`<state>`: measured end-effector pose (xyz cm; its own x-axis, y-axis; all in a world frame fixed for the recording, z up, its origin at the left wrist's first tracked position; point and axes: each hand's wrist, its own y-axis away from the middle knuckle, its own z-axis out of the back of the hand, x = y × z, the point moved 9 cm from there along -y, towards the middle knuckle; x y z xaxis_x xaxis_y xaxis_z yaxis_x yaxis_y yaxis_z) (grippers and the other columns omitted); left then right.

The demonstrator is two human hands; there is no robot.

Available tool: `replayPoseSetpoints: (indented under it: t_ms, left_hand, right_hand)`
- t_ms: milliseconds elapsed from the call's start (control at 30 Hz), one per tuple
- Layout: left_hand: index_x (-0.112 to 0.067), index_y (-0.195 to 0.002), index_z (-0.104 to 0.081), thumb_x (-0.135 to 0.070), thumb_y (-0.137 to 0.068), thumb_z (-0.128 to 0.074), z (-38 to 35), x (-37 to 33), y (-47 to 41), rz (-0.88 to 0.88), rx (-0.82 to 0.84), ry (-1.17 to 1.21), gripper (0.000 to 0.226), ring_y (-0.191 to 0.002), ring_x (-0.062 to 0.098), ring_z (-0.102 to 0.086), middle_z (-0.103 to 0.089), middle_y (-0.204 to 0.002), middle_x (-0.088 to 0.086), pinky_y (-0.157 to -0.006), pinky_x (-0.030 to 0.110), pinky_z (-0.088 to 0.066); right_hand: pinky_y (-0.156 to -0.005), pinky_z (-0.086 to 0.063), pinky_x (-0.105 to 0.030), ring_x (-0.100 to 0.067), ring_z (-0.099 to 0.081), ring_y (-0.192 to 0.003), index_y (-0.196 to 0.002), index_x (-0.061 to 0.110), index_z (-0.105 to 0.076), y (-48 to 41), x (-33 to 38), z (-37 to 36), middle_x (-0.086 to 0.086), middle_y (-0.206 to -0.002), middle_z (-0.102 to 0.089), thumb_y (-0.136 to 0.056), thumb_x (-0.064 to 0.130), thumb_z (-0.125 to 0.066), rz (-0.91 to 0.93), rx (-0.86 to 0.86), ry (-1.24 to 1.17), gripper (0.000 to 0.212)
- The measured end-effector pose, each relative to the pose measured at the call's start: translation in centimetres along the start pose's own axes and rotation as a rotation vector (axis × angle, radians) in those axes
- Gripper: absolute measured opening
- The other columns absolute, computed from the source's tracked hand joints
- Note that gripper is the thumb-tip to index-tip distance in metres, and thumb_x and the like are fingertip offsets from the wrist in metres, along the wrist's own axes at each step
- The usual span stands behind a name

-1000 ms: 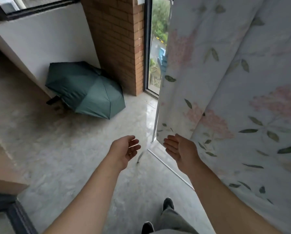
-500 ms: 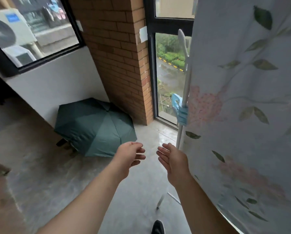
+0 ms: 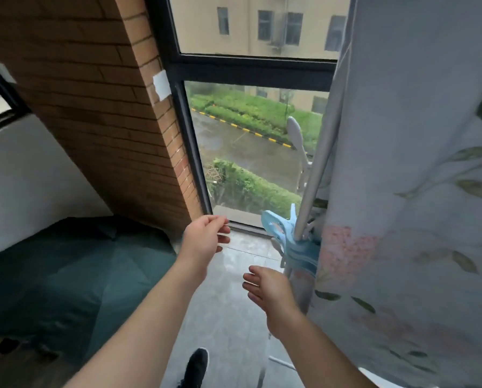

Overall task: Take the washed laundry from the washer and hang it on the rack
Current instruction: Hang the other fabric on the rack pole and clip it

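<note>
Floral sheet [image 3: 419,208]: cut off by the top, right and bottom edges.
Rack pole [image 3: 315,175]: lower part hidden behind the blue clips [image 3: 293,242] and the sheet.
Umbrella [image 3: 74,273]: blurred, left side cut off.
Shoe [image 3: 196,366]: toe only.

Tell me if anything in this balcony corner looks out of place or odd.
One thing stands out: an open dark green umbrella lies tipped on the floor against the brick pillar. The floral sheet hangs on the rack pole, blue clips bunched on it. Both the left hand and the right hand are empty.
</note>
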<state>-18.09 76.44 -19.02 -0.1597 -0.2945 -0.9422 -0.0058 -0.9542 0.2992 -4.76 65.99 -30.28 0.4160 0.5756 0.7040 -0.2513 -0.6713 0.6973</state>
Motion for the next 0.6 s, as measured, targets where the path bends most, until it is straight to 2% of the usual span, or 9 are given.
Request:
replayPoseSetpoints:
  t_ms: [33, 100, 133, 167, 200, 233, 367, 467, 600]
  left_hand:
    - [-0.01, -0.097, -0.067, -0.019, -0.1, -0.05, -1.2, -0.6, -1.1, -0.028, 0.047, -0.005, 0.019, -0.071, 0.015, -0.06, -0.067, -0.086, 0.005, -0.065, 0.028, -0.044]
    - [-0.009, -0.097, -0.068, -0.02, -0.1, -0.05, -4.3, -1.7, -3.4, -0.112, 0.183, -0.018, 0.021, -0.074, 0.013, -0.06, -0.069, -0.088, 0.005, -0.064, 0.024, -0.044]
    - [-0.009, -0.098, -0.069, -0.021, -0.101, -0.05, -5.7, -2.2, -4.4, -0.158, 0.251, -0.018, 0.022, -0.077, 0.012, -0.06, -0.07, -0.09, 0.004, -0.066, 0.023, -0.045]
    - [-0.009, -0.1, -0.069, -0.021, -0.101, -0.049, -7.0, -2.7, -5.1, -0.203, 0.326, -0.022, 0.024, -0.08, 0.011, -0.061, -0.071, -0.093, 0.002, -0.068, 0.023, -0.045]
    - [-0.01, -0.102, -0.069, -0.022, -0.102, -0.049, -8.6, -3.1, -6.0, -0.234, 0.423, -0.04, 0.024, -0.084, 0.009, -0.062, -0.072, -0.096, -0.001, -0.071, 0.023, -0.046]
    - [-0.012, -0.104, -0.069, -0.024, -0.102, -0.048, -9.7, -3.3, -6.4, -0.255, 0.486, -0.058, 0.024, -0.089, 0.007, -0.063, -0.072, -0.1, -0.004, -0.074, 0.023, -0.047]
    - [-0.019, -0.113, -0.069, -0.03, -0.102, -0.048, -12.6, -3.8, -7.4, -0.32, 0.696, -0.073, 0.026, -0.103, -0.006, -0.061, -0.07, -0.11, -0.013, -0.084, 0.022, -0.046]
    - [-0.02, -0.113, -0.071, -0.039, -0.101, -0.047, -14.6, -3.9, -7.6, -0.342, 0.82, -0.093, 0.032, -0.109, -0.001, -0.06, -0.069, -0.112, -0.012, -0.095, 0.03, -0.045]
    - [-0.02, -0.108, -0.072, -0.041, -0.102, -0.045, -15.8, -3.7, -7.1, -0.323, 0.874, -0.078, 0.035, -0.11, 0.007, -0.062, -0.071, -0.11, -0.008, -0.092, 0.028, -0.045]
  right_hand:
    - [-0.085, -0.055, -0.041, -0.045, -0.063, -0.095, -0.111, -0.021, -0.05, -0.1, -0.2, 0.3, -0.029, -0.097, -0.064, -0.09, 0.01, -0.054, -0.014, -0.022, -0.001, 0.037]
    - [-0.084, -0.055, -0.042, -0.047, -0.063, -0.094, -0.107, -0.023, -0.048, -0.5, 0.0, 0.8, -0.024, -0.084, -0.061, -0.087, 0.005, -0.055, -0.02, -0.055, -0.046, 0.036]
    - [-0.078, -0.056, -0.036, -0.042, -0.067, -0.086, -0.098, -0.021, -0.052, -0.7, 0.3, 0.9, -0.017, -0.074, -0.057, -0.085, 0.004, -0.056, -0.02, -0.066, -0.094, 0.028]
    - [-0.063, -0.053, -0.025, -0.03, -0.066, -0.067, -0.085, -0.008, -0.057, -1.0, 0.5, 1.1, -0.007, -0.065, -0.051, -0.085, 0.005, -0.055, -0.014, -0.081, -0.17, 0.013]
    - [-0.051, -0.042, -0.019, -0.017, -0.057, -0.053, -0.078, 0.008, -0.054, -1.5, 0.4, 1.6, -0.001, -0.059, -0.047, -0.088, 0.005, -0.051, 0.012, -0.133, -0.261, 0.01]
    - [-0.049, -0.037, -0.018, -0.012, -0.05, -0.05, -0.076, 0.016, -0.053, -1.7, 0.4, 2.4, 0.001, -0.058, -0.048, -0.09, 0.006, -0.05, 0.016, -0.194, -0.311, 0.017]
    - [-0.062, -0.045, -0.028, -0.017, -0.056, -0.06, -0.066, 0.019, -0.068, 0.9, -0.1, 4.1, -0.004, -0.064, -0.06, -0.077, 0.012, -0.067, 0.091, -0.402, -0.335, 0.013]
    - [-0.065, -0.043, -0.031, -0.026, -0.058, -0.073, -0.089, 0.012, -0.068, 3.0, -1.0, 6.9, -0.011, -0.076, -0.063, -0.09, 0.006, -0.055, 0.108, -0.691, -0.446, 0.013]
    - [-0.066, -0.043, -0.03, -0.024, -0.056, -0.077, -0.1, 0.018, -0.062, 5.3, -0.8, 8.3, -0.007, -0.081, -0.058, -0.084, 0.01, -0.055, 0.214, -0.833, -0.465, 0.02]
